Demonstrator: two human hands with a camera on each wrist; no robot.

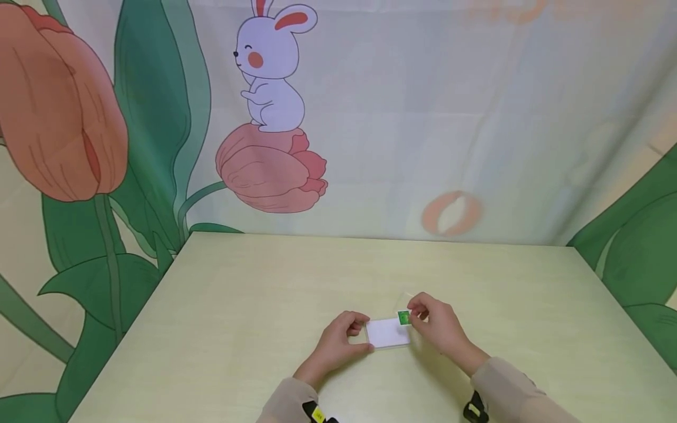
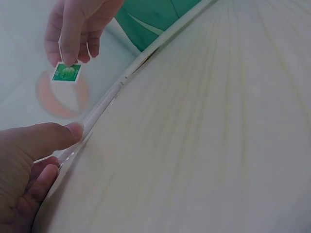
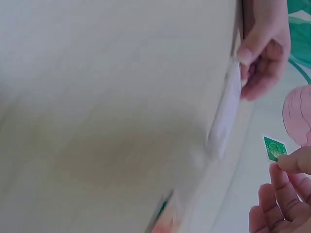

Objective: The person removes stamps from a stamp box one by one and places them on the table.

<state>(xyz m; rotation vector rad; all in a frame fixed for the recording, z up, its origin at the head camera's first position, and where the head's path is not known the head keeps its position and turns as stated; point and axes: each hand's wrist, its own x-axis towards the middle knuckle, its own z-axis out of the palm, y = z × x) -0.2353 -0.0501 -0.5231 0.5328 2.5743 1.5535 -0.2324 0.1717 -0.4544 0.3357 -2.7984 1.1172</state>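
Observation:
A flat white rectangular piece (image 1: 387,333) lies on the table; its exact kind is unclear. My left hand (image 1: 341,339) grips its left end, with the thumb at the near corner and a finger at the far corner. In the left wrist view, the thumb of the left hand (image 2: 36,155) presses on the edge of the piece. Between thumb and finger, my right hand (image 1: 438,324) pinches a small green stamp (image 1: 404,318) with a white border, above the piece's right end. The right wrist view shows the stamp (image 3: 275,148) apart from the white piece (image 3: 226,114).
A faint, see-through outline shows just beyond the right hand. Low in the right wrist view lies a blurred item (image 3: 166,213) with orange and green on it. Behind the pale table (image 1: 222,305) hangs a printed curtain (image 1: 381,117).

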